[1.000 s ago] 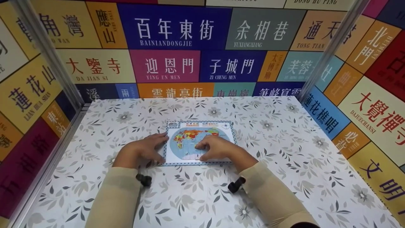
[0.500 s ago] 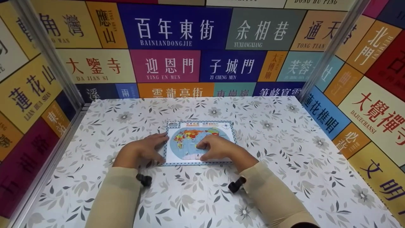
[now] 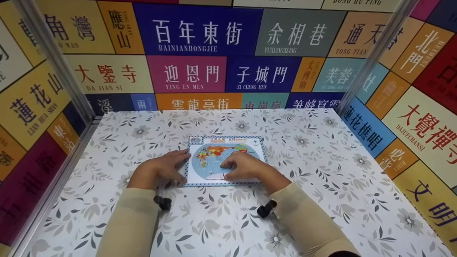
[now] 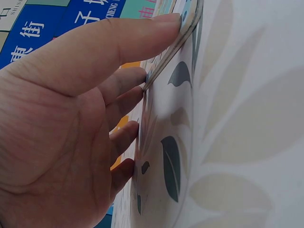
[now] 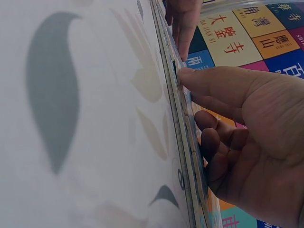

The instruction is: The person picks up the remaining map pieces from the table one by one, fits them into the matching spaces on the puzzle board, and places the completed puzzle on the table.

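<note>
A world map jigsaw puzzle (image 3: 210, 160) lies flat in a blue dotted frame on the table. My left hand (image 3: 159, 168) rests at its left side, with fingers fairly straight and spread. In the left wrist view, the left thumb (image 4: 156, 31) touches the board's corner and fingertips meet its edge. My right hand (image 3: 246, 167) is over the lower right part of the map. Its thumb and index finger pinch at a puzzle piece, mostly hidden by the hand. The right wrist view has the right thumb (image 5: 209, 80) on the layered puzzle surface, other fingers curled.
The tabletop (image 3: 314, 157) has a floral leaf print. Panels with large lettering (image 3: 196, 30) stand behind and on both sides, with metal posts (image 3: 53, 60) at the corners. A black wrist mount (image 3: 267, 208) is on each forearm.
The right thumb and index finger shift very slightly over the map. The left hand and the puzzle board stay where they were.
</note>
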The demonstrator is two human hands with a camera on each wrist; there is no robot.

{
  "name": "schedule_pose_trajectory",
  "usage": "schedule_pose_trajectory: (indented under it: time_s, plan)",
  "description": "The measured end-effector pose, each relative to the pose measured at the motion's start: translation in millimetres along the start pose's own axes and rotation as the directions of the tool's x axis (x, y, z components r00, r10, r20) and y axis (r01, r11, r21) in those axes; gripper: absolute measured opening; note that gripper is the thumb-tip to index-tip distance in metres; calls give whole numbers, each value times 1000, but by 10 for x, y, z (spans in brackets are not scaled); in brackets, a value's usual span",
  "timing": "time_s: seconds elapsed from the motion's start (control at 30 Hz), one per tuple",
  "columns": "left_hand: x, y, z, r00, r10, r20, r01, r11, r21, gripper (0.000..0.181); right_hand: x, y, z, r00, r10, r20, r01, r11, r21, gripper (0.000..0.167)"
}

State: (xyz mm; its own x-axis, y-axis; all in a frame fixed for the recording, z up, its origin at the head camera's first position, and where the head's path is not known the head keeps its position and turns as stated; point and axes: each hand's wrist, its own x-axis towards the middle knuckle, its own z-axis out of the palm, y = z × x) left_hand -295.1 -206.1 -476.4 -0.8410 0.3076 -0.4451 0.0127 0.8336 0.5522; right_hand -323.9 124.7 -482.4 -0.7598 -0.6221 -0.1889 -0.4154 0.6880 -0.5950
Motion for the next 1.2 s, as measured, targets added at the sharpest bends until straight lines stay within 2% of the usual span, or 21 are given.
schedule_pose_trajectory:
  time_s: [0.17, 0.43, 0.63, 0.93, 1.1, 1.2]
  plan:
    - [2, -14, 3, 1000, 29, -4, -29, 999, 23, 105, -1, -20, 9, 999, 40, -8, -40, 999, -14, 43]
    - [5, -18, -7, 1000, 12, 6, -12, 1000, 23, 105, -1, -44, 4, 999, 53, 2, -53, 998, -23, 42]
    - [4, -14, -4, 1000, -8, 13, 8, 1000, -16, 106, 6, -48, 2, 998, 69, 3, -69, 997, -22, 44]
    - [3, -12, -11, 1000, -8, 13, 9, 999, -38, 106, 4, -37, -2, 999, 42, -9, -42, 999, -23, 44]
    - [12, -9, 6, 1000, -2, -5, 2, 999, -35, 105, 4, -10, 7, 1000, -15, -9, 15, 1000, -20, 41]
    - [13, 7, 11, 1000, -24, -9, 23, 998, -55, 106, 9, -9, 20, 999, -28, -23, 28, 999, -21, 40]
